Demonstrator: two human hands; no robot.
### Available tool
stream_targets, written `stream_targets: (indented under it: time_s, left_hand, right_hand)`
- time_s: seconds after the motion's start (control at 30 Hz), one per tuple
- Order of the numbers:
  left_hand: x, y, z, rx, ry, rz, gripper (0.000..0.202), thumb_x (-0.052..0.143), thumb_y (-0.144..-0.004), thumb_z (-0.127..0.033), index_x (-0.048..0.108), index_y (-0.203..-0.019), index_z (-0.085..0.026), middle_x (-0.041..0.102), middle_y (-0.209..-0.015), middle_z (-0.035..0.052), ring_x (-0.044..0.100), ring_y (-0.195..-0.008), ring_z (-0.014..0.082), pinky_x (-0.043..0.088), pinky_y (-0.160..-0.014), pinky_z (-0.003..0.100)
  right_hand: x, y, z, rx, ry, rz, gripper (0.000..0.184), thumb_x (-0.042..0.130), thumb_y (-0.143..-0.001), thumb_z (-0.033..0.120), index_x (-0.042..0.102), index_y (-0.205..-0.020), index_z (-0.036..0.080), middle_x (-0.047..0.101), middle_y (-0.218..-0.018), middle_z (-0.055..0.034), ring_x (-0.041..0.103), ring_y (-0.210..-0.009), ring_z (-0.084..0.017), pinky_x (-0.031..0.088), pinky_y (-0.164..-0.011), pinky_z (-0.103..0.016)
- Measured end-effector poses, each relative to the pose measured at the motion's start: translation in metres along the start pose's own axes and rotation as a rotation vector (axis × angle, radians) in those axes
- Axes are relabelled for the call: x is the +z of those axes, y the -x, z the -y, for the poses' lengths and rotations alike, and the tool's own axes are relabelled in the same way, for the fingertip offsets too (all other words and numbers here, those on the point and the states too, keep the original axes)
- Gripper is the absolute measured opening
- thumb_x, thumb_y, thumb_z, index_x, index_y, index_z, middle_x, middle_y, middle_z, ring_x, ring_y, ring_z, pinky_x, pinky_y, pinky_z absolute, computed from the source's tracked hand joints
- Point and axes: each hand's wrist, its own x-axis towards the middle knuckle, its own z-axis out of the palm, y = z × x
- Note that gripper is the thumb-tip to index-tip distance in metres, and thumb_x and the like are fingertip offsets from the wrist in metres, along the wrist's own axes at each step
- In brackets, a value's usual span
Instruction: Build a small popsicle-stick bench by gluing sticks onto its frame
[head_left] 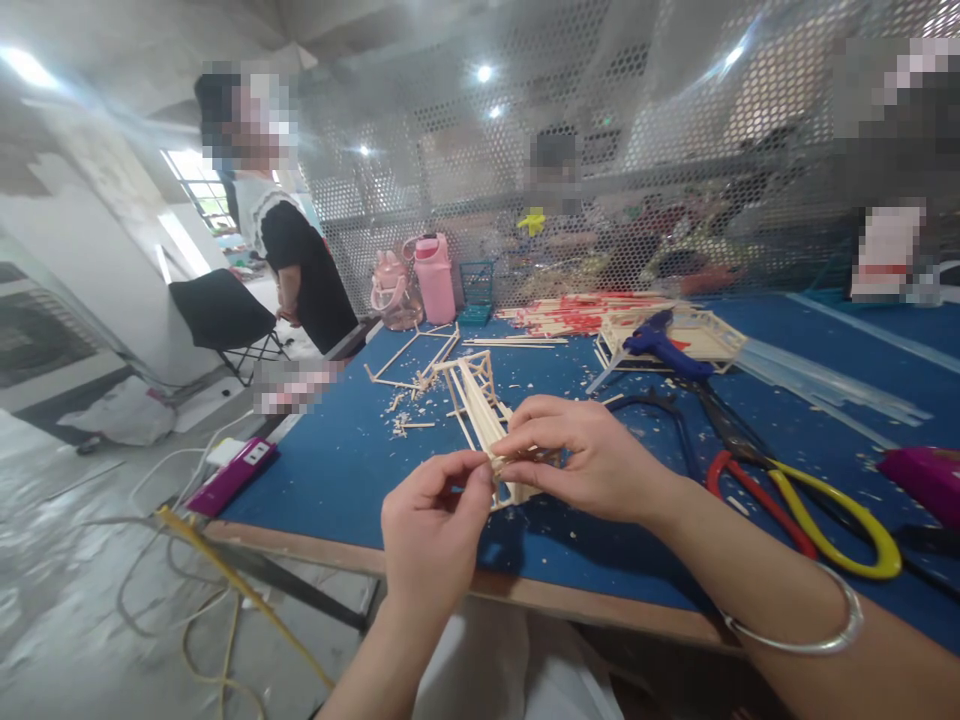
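Stick framework (478, 400) over blue tabletop (330, 480); left hand (435, 515) and right hand (585, 455) pinch at its near end. Left of framework: flat stick outline (395, 384), purple power strip (236, 475). Beyond it: pink bottle (436, 285), pile of red-marked sticks (577, 315). Right of it: second stick structure (712, 343), blue glue gun (671, 354) in front; red-and-yellow-handled scissors (742, 445).

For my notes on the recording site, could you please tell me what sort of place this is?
Probably a craft or model-making workshop, judging by the littered blue-topped table, the pile of thin red and pale wooden sticks, and what looks like a blue plastic glue gun.
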Motion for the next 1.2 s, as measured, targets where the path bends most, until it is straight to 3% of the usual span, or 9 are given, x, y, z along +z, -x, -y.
stream_targets:
  time_s: [0.2,0.33,0.53,0.77,1.03,1.2]
  left_hand:
    - [-0.005,-0.001,0.003,-0.006,0.139,0.063,0.018,0.061,-0.076,-0.030,0.071,-0.080,-0.016,0.069,-0.067,0.0036,0.062,-0.053,0.0110,0.053,-0.052,0.020]
    - [-0.004,-0.001,0.010,0.061,0.107,0.058,0.023,0.065,-0.073,-0.029,0.071,-0.092,-0.018,0.069,-0.071,0.0030,0.063,-0.057,0.0113,0.053,-0.053,0.020]
    - [0.003,0.002,0.013,0.113,-0.013,0.003,0.012,0.064,-0.074,-0.025,0.073,-0.082,-0.021,0.070,-0.072,0.0018,0.063,-0.059,0.0105,0.052,-0.054,0.019]
    - [0.007,0.001,0.001,0.008,0.002,-0.007,0.012,0.064,-0.074,-0.026,0.073,-0.078,-0.019,0.069,-0.066,0.0017,0.062,-0.056,0.0107,0.051,-0.052,0.019]
    - [0.003,0.003,0.005,0.007,0.079,0.025,0.016,0.067,-0.073,-0.028,0.073,-0.086,-0.021,0.071,-0.075,0.0025,0.063,-0.060,0.0108,0.053,-0.055,0.019]
    - [-0.005,-0.002,0.006,-0.177,0.276,0.066,0.035,0.063,-0.074,-0.045,0.071,-0.097,-0.019,0.071,-0.073,0.0040,0.064,-0.057,0.0129,0.053,-0.050,0.021]
  right_hand:
    - [-0.001,0.001,0.001,0.011,-0.006,0.002,0.008,0.064,-0.079,0.022,0.069,-0.083,0.017,0.063,-0.071,-0.0017,0.057,-0.064,-0.009,0.045,-0.058,-0.019]
    - [0.000,0.000,0.000,0.013,-0.020,-0.002,0.008,0.064,-0.079,0.022,0.068,-0.083,0.017,0.063,-0.072,-0.0019,0.058,-0.065,-0.009,0.045,-0.058,-0.019]
    - [-0.002,0.002,0.000,0.023,-0.025,0.023,0.010,0.064,-0.079,0.021,0.068,-0.087,0.017,0.063,-0.076,-0.0024,0.058,-0.065,-0.009,0.046,-0.057,-0.019]
    - [-0.002,0.002,0.001,0.009,0.046,0.000,0.007,0.062,-0.080,0.021,0.068,-0.083,0.019,0.063,-0.073,-0.0014,0.058,-0.068,-0.010,0.046,-0.059,-0.020]
    - [-0.002,0.003,0.001,-0.013,0.085,0.005,0.008,0.061,-0.079,0.019,0.065,-0.086,0.018,0.064,-0.079,-0.0033,0.058,-0.074,-0.013,0.047,-0.062,-0.024]
    - [-0.002,0.002,0.004,0.007,0.028,0.017,0.008,0.060,-0.079,0.021,0.062,-0.086,0.018,0.062,-0.077,-0.0029,0.056,-0.074,-0.013,0.046,-0.065,-0.025]
